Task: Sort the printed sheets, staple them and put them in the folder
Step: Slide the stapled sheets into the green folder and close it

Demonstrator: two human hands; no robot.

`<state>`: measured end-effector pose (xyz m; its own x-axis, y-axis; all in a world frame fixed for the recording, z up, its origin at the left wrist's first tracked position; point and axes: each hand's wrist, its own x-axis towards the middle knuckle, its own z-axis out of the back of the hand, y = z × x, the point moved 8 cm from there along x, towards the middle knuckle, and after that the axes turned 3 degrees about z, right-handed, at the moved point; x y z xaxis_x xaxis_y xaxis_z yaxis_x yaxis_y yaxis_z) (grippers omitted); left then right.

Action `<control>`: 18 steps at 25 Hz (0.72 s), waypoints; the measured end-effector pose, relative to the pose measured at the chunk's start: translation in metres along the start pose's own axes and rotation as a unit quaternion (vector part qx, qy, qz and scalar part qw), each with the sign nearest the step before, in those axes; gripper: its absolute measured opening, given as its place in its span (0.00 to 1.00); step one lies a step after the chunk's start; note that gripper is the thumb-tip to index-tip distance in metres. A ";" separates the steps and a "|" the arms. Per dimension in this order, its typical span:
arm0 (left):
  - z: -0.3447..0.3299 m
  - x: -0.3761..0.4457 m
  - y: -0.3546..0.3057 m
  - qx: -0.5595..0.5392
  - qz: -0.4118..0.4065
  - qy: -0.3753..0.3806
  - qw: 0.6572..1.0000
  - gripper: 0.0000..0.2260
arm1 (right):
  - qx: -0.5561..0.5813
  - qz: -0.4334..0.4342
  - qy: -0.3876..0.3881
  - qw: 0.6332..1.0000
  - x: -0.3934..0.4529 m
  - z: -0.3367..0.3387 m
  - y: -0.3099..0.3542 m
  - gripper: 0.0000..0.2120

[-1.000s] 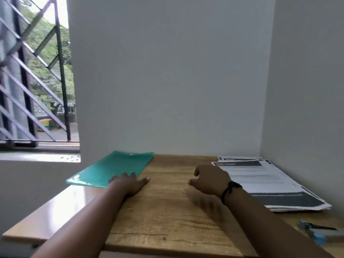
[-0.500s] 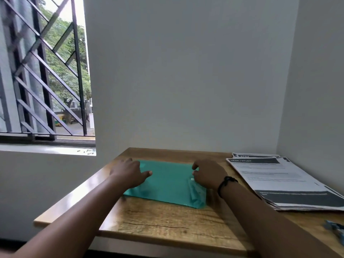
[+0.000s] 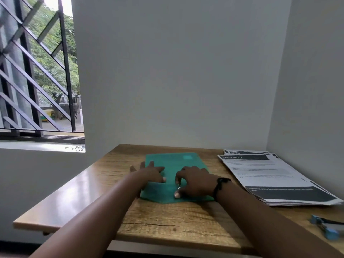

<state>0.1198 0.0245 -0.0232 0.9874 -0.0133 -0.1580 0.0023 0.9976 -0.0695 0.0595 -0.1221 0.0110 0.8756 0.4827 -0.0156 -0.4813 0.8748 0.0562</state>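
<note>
Early stage: both hands lie flat and ungripping on the green folder (image 3: pixel 173 164), left hand (image 3: pixel 149 173), right hand (image 3: pixel 193 180), while the unsorted, unstapled sheets (image 3: pixel 268 175) sit right of the right hand, stapler (image 3: pixel 327 227) nearer.

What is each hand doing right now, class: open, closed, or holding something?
Left hand: open, fingers spread, resting flat on the green folder.
Right hand: open, fingers curled, fingertips pressing on the folder, not gripping it.
</note>
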 end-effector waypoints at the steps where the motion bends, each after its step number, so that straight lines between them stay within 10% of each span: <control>1: -0.002 0.005 -0.006 0.002 -0.017 0.018 1.000 0.27 | 0.023 -0.004 -0.006 1.000 -0.001 0.002 0.004 0.20; 8: -0.013 -0.004 -0.004 0.004 -0.036 -0.025 0.999 0.35 | 0.003 0.081 -0.194 0.978 -0.091 0.013 0.054 0.09; 13: -0.001 -0.025 -0.014 0.040 -0.005 -0.065 0.997 0.34 | -0.006 0.066 -0.113 0.991 -0.125 -0.015 0.038 0.34; 18: 0.037 -0.063 -0.072 0.044 -0.109 -0.183 0.976 0.26 | 0.023 0.095 -0.097 0.990 -0.132 -0.028 0.034 0.30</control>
<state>0.0628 -0.0439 0.0286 0.9527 -0.2158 0.2141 0.2154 0.9762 0.0257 -0.0734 -0.1543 -0.0127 0.7627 0.6179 0.1911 -0.6400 0.7636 0.0851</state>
